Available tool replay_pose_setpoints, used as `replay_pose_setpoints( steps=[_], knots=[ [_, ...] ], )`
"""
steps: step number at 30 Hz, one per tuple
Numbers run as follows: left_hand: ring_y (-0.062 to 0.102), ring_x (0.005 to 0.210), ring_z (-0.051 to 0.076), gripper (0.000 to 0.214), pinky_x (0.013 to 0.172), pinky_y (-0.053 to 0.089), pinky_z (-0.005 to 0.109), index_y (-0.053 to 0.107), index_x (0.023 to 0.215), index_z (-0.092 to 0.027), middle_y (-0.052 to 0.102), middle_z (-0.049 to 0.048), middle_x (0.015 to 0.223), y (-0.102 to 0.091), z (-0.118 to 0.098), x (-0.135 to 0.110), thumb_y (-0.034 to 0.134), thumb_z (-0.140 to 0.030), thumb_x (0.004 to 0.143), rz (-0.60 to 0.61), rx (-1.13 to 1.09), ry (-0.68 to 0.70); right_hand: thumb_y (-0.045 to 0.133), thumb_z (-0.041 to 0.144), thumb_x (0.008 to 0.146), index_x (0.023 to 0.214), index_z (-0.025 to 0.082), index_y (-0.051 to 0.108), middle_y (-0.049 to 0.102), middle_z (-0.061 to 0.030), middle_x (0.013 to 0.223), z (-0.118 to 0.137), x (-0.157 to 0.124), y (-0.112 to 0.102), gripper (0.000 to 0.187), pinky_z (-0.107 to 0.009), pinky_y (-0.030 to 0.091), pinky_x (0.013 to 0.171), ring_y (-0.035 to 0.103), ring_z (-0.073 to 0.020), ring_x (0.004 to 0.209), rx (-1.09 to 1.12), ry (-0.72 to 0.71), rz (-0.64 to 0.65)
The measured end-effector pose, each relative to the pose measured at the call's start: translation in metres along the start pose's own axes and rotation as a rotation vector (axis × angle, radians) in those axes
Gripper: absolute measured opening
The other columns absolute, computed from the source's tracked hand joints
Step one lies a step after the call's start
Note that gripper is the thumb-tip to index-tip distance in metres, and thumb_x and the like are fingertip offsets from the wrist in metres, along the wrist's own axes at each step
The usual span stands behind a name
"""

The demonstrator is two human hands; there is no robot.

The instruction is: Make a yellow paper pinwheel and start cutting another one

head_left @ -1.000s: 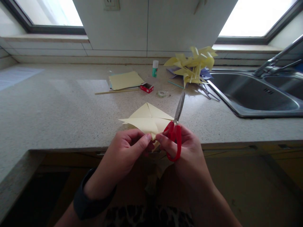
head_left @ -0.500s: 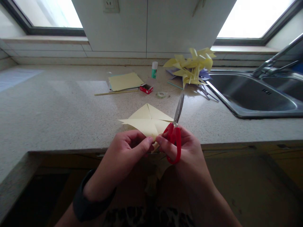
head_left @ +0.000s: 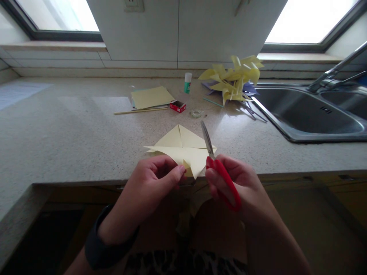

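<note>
A pale yellow sheet of paper (head_left: 179, 139), creased and cut into flaps, lies at the counter's front edge. My left hand (head_left: 156, 179) pinches its near corner between thumb and fingers, and a small folded tip shows there. Red-handled scissors (head_left: 226, 179) are in my right hand (head_left: 237, 179), just right of the paper. Their blades are together and point up and away from me. The right fingers are apart from the paper, whose near right flap hangs free over the edge.
Behind the paper are a stack of coloured paper (head_left: 153, 97), a thin wooden stick (head_left: 137, 112), a small red box (head_left: 177, 106), a tape roll (head_left: 196, 113) and a glue stick (head_left: 187, 83). Yellow and purple pinwheels (head_left: 233, 78) lie beside the steel sink (head_left: 301, 138).
My right hand has let go of the paper and moved right with the scissors, whose blades now tilt left. The flap it held has come loose. My left hand stays on the paper.
</note>
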State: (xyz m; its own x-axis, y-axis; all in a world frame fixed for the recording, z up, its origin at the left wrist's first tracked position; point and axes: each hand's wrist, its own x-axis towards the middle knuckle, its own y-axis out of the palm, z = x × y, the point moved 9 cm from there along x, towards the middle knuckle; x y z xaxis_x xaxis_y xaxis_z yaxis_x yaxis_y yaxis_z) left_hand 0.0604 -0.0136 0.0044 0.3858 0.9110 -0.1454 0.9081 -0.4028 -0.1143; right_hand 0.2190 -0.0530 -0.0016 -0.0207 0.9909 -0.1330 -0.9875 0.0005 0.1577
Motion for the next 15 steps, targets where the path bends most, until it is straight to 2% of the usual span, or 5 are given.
replay_pose_setpoints(
  steps=[3,6,10,15],
  knots=[
    [0.062,0.067,0.014,0.026,0.062,0.050,0.022,0.071,0.076,-0.017,0.070,0.0009,0.071,-0.002,-0.005,0.002,0.068,-0.037,0.091,-0.017,-0.035,0.019,0.084,0.035,0.077,0.069,0.020,0.057,0.052,0.0047,0.057,0.002,-0.006,-0.005,0.032,-0.020,0.027,0.041,0.041,-0.0081,0.048,-0.071,-0.011,0.121],
    [0.063,0.068,0.013,0.025,0.062,0.052,0.020,0.070,0.074,-0.017,0.069,0.0001,0.071,-0.003,-0.010,0.005,0.068,-0.035,0.091,-0.047,-0.077,0.030,0.082,0.036,0.078,0.067,0.020,0.052,0.046,0.0052,0.060,-0.006,-0.011,-0.006,0.036,-0.022,0.021,0.042,0.035,-0.0081,0.051,-0.151,0.013,0.209],
    [0.061,0.065,0.011,0.024,0.057,0.050,0.017,0.069,0.073,-0.017,0.068,-0.0007,0.071,-0.003,-0.008,0.007,0.069,-0.034,0.090,-0.082,-0.096,0.021,0.077,0.043,0.082,0.066,0.021,0.046,0.039,0.0053,0.062,-0.021,-0.017,-0.009,0.040,-0.024,0.023,0.048,0.031,-0.0098,0.056,-0.204,0.044,0.226],
    [0.062,0.065,0.011,0.021,0.057,0.050,0.017,0.070,0.073,-0.018,0.069,-0.0006,0.071,-0.005,-0.003,0.009,0.070,-0.032,0.089,-0.126,-0.160,0.015,0.073,0.049,0.083,0.066,0.021,0.046,0.042,0.0030,0.064,-0.033,-0.021,-0.013,0.042,-0.027,0.025,0.052,0.035,-0.0129,0.061,-0.265,0.050,0.210]
  ],
)
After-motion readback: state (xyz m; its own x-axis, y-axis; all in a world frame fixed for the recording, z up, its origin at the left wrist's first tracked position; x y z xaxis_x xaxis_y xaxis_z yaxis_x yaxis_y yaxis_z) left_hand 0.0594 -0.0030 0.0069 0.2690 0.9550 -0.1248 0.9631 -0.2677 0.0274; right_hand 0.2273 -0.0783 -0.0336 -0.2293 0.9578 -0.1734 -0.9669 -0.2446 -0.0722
